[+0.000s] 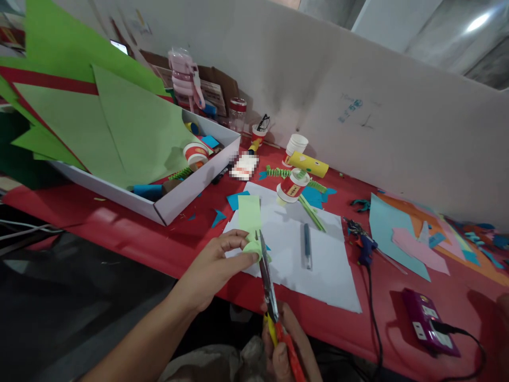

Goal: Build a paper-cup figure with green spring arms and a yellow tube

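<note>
Thumb and fingers of my left hand (217,265) pinch a small rounded piece of light green paper (252,247). Scissors (269,289) with orange and yellow handles are in my right hand (288,339), near the table's front edge. Their blades point away from me, the tips right beside the green piece; whether they touch it I cannot tell. Behind my left fingers a light green paper strip (249,211) lies on white paper sheets (330,270). A capped pen-like cutter or pen (307,245) rests on the sheets, to the right of the scissors.
At left a white box (191,193) holds large green sheets (147,127) and craft pieces. A paper cup (293,185) with a yellow tube (309,164) stands behind the sheets. Rightward are a glue gun (366,246), its cable, a purple power strip (429,323) and coloured paper (392,228).
</note>
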A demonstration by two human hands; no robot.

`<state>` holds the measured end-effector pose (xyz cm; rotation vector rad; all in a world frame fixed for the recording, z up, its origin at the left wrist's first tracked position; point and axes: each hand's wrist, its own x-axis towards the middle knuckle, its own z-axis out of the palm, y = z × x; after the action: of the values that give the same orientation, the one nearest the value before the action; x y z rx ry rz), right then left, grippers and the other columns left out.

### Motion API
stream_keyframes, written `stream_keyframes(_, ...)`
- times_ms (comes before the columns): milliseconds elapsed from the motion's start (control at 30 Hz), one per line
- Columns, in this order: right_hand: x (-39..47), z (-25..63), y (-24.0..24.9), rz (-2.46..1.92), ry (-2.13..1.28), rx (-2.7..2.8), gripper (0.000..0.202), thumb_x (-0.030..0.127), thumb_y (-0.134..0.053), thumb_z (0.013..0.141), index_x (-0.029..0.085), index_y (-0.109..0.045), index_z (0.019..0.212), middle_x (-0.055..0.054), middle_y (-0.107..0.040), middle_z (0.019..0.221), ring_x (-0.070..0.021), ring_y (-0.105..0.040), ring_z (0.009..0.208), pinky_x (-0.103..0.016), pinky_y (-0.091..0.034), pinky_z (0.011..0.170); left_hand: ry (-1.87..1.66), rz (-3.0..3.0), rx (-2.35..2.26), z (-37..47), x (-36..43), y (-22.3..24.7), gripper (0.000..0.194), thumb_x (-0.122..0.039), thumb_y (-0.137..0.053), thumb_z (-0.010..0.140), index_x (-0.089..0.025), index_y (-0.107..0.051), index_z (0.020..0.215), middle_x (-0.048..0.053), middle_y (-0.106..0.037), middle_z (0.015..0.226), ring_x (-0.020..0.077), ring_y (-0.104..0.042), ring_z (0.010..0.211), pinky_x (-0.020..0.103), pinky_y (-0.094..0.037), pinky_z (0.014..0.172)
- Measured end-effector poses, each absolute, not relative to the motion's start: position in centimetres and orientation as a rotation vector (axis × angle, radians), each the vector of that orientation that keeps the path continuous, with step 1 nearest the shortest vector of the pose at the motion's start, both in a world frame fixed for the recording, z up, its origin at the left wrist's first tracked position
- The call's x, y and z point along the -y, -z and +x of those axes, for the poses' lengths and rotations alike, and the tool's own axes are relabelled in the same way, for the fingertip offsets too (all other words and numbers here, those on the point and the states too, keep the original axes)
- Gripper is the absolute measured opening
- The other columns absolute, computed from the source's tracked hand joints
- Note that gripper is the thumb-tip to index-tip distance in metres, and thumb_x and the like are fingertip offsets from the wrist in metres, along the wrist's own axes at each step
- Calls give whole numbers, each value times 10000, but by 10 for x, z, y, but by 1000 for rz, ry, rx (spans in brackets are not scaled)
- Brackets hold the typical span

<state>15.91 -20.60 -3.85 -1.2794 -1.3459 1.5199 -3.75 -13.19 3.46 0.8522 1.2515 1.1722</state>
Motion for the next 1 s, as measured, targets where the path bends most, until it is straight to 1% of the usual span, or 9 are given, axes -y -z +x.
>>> stream_keyframes(67,204,158,42,-1248,-1520,1371,699,807,-486,779,222,-672,1113,-36,-625,738,-153,-571,579,-236,-508,529,-1168,855,-1249,-39,132,-34,184,-359,-748,637,-182,-699,633,62,-562,1065,249,-538,1009,340,-370,894)
stream_keyframes(133,203,157,41,-1241,-1501,1389,700,821,-467,775,226,-682,1072,-25,-607,710,-145,-550,560,-229,-494,517,-1170,856,-1244,-40,132,-34,184,-357,-751,633,-183,-693,625,61,-570,1063,248,-545,1005,343,-372,898)
stream_keyframes(300,204,154,34,-1262,-1470,1343,668,803,-514,768,231,-689,1065,-25,-605,741,-126,-507,552,-229,-469,515,-1188,814,-1263,-42,132,-34,208,-371,-765,602,-180,-684,619,63,-567,1091,246,-547,1011,342,-375,897)
stream_keyframes(467,203,157,40,-1218,-1450,1373,663,800,-542,751,246,-702,1078,-3,-541,639,-122,-440,505,-231,-420,448,-1202,788,-1263,-45,131,-32,222,-373,-771,594,-177,-670,627,61,-559,1115,240,-532,1013,336,-362,879)
stream_keyframes(533,203,157,42,-1191,-1435,1373,653,803,-535,753,262,-706,1075,1,-533,633,-118,-425,491,-226,-396,426,-1218,786,-1260,-46,131,-30,222,-368,-770,605,-177,-658,621,53,-560,1100,229,-525,996,325,-357,862)
stream_keyframes(633,204,157,39,-1186,-1432,1345,599,778,-584,743,291,-702,1071,15,-514,628,-109,-399,488,-216,-369,424,-1239,789,-1246,-48,131,-28,221,-365,-771,616,-177,-655,620,47,-560,1077,216,-520,960,310,-360,829)
stream_keyframes(700,205,156,35,-1190,-1438,1334,589,755,-618,737,279,-697,1075,19,-494,617,-106,-381,482,-219,-365,427,-1242,789,-1239,-48,131,-28,221,-364,-774,614,-176,-657,622,49,-562,1071,214,-520,948,304,-364,814)
stream_keyframes(833,205,156,29,-1211,-1449,1350,639,766,-614,726,229,-687,1064,7,-489,610,-113,-397,473,-233,-361,411,-1257,771,-1245,-49,131,-29,226,-360,-779,607,-178,-646,613,47,-568,1058,209,-520,937,293,-375,805)
stream_keyframes(1000,205,157,22,-1244,-1407,1445,645,782,-568,749,234,-687,1067,12,-516,579,-117,-438,458,-226,-367,418,-1264,751,-1268,-49,132,-29,251,-369,-789,588,-175,-631,584,55,-596,1031,212,-531,919,280,-405,772)
